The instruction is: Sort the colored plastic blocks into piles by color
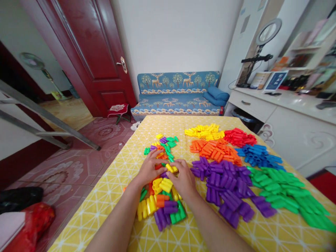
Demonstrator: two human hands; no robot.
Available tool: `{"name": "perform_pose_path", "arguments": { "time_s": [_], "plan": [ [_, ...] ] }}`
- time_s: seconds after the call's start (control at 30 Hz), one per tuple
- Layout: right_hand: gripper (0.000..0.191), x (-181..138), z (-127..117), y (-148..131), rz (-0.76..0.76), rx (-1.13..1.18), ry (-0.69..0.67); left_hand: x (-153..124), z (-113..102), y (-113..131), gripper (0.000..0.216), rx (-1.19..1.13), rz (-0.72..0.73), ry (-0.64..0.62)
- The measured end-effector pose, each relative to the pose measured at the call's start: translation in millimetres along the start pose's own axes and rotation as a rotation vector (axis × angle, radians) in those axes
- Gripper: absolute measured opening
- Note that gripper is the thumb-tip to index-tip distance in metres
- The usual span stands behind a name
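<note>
Yellow cloth (105,196) covered bench (157,241). Your right hand (186,178) gripped yellow piece (171,168) in fingers (182,163), over mixed pile (157,185) toward left edge; left hand (149,166) beside it, hold unclear. Green pile (286,192) lined right edge.

1. Left of the purple tube pile (225,185), the right hand (185,178) blocks the gap.
2. Far-left of it, bare tablecloth (183,143) leaves a lane.
3. Orange tubes (215,150) obstruct just beyond it; green tubes (286,192), rightward.
4. Before it, passable cloth.
</note>
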State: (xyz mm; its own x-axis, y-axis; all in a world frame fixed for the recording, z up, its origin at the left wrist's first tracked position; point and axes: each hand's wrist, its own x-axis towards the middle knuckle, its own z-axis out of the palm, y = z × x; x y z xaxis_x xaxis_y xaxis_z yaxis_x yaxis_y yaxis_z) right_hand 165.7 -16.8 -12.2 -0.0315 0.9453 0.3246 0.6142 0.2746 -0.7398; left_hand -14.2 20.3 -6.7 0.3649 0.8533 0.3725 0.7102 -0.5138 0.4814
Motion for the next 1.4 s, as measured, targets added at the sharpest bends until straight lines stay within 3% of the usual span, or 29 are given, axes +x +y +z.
{"name": "perform_pose_path", "arguments": {
  "time_s": [0.23, 0.6, 1.0, 1.17, 1.27, 1.4],
  "plan": [
    [0.014, 0, 0, 4, -0.06, 0.021, 0.017, 1, 0, -1, 0.021, -0.004, -0.009, -0.005],
    [0.018, -2, 0, 1, -0.035, -0.086, -0.014, -1, 0, 1, 0.023, 0.006, -0.011, -0.003],
    [0.017, -2, 4, 9, -0.149, 0.071, 0.226, 2, -4, 5, 0.029, -0.028, -0.012, 0.008],
    [0.019, -1, 0, 5, -0.041, 0.084, 0.1, 2, -4, 5, 0.028, -0.026, -0.01, 0.001],
    [0.016, -1, 0, 1, -0.039, 0.1, 0.036, 1, -3, 5, 0.025, -0.021, -0.025, 0.004],
    [0.032, -1, -1, -2, -0.111, 0.168, 0.012, 2, -2, 5, 0.024, -0.02, -0.04, 0.004]
  ]
}}
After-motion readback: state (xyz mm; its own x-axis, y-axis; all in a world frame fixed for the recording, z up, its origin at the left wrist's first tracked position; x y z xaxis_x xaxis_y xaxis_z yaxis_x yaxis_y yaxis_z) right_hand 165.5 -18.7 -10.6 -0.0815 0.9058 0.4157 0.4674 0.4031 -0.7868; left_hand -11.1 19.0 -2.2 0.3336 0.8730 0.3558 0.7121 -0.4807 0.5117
